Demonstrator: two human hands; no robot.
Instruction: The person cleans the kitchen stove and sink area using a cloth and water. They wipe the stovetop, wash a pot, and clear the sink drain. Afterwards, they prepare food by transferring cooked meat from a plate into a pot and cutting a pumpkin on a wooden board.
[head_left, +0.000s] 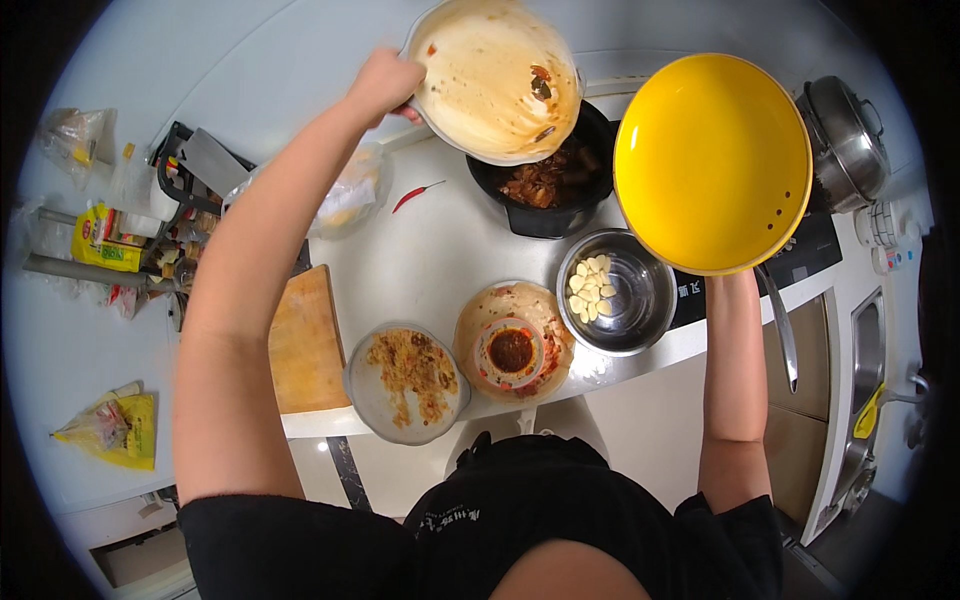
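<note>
With my left hand (390, 84) I grip the rim of a white dish (487, 82), tilted, its inside smeared with brown sauce. Under its lower edge stands a black pot (553, 225) with dark braised food (546, 184). At the right is a round yellow pan or lid (712, 161); my right forearm runs up behind it and my right hand is hidden there. Just below the black pot, a steel bowl (637, 307) contains peeled garlic cloves (591, 289).
Nearer me are a plate of minced food (405, 375), a stained plate (480, 300) bearing a small bowl of sauce (511, 351), and a wooden cutting board (304, 345). A red chili (411, 196) lies on the counter. A steel pot (847, 142) stands far right.
</note>
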